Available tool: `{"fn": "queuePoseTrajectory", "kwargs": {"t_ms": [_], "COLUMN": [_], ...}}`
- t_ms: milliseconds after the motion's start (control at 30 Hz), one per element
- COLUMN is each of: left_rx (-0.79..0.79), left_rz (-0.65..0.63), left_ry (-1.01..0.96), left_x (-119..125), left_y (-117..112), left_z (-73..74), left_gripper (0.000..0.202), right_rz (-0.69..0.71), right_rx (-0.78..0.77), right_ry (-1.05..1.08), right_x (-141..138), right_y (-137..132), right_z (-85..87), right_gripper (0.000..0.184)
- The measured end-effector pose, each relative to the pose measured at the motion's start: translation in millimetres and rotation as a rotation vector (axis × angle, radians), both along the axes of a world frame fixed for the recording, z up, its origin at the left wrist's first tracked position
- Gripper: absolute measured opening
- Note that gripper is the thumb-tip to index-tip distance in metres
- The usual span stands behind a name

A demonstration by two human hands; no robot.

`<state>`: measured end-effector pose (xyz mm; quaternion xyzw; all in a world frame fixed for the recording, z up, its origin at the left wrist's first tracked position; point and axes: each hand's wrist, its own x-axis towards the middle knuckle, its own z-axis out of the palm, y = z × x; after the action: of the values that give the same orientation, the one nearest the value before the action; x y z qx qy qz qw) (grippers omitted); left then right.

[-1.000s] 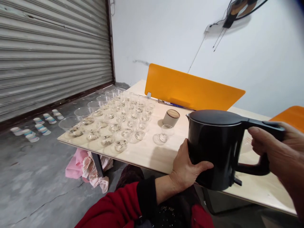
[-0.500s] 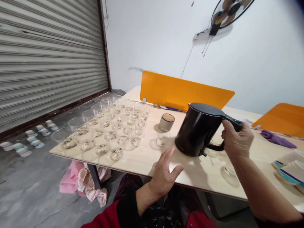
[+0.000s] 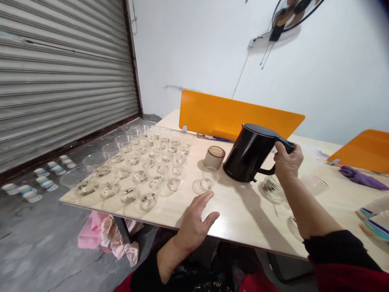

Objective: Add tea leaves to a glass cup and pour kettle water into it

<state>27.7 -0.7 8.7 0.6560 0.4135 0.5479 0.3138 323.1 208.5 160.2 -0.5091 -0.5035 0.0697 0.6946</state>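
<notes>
My right hand (image 3: 287, 158) is closed round the handle of a black electric kettle (image 3: 251, 154), which tilts a little, its spout side to the left. Whether its base touches the table I cannot tell. My left hand (image 3: 197, 221) hovers over the table's front edge with the fingers spread and nothing in them. Just beyond its fingertips stands a small clear cup (image 3: 209, 178). Behind that cup is a round grey canister (image 3: 214, 157) with a wood-coloured lid. Rows of clear cups (image 3: 148, 198) with dark leaf-like bits in the bottom cover the table's left part.
An orange divider (image 3: 237, 115) runs along the table's back. On the right are a glass with green bits (image 3: 270, 184), a purple cloth (image 3: 363, 177) and stacked paper cups (image 3: 375, 223). More paper cups (image 3: 42, 178) stand on the floor, left. Pink cloth (image 3: 94, 233) hangs below the table.
The kettle, with my right hand on it, has moved back and slightly up, away from the table's front edge. My left hand has shifted left and a little nearer to me, staying open.
</notes>
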Motion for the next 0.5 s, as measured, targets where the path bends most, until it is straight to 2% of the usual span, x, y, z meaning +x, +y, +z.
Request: {"fn": "queuePoseTrajectory", "kwargs": {"t_ms": [133, 233, 367, 500], "left_rx": [-0.007, -0.059, -0.135, -0.213], "left_rz": [0.055, 0.116, 0.151, 0.150], "left_ry": [0.008, -0.003, -0.022, -0.055], "left_x": [-16.4, -22.8, -22.9, -19.5], "left_y": [2.4, 7.9, 25.7, 54.9], "left_z": [0.1, -0.5, -0.9, -2.7], "left_gripper": [0.038, 0.038, 0.055, 0.078], "right_rz": [0.035, 0.078, 0.076, 0.059], "right_rx": [-0.059, -0.123, -0.198, -0.259], "right_ry": [-0.008, -0.021, -0.043, -0.111], "right_x": [12.1, 20.7, 26.7, 34.4], "right_y": [15.1, 19.9, 24.0, 31.5], "right_z": [11.6, 16.4, 11.9, 8.1], "right_gripper": [0.024, 0.024, 0.027, 0.028]}}
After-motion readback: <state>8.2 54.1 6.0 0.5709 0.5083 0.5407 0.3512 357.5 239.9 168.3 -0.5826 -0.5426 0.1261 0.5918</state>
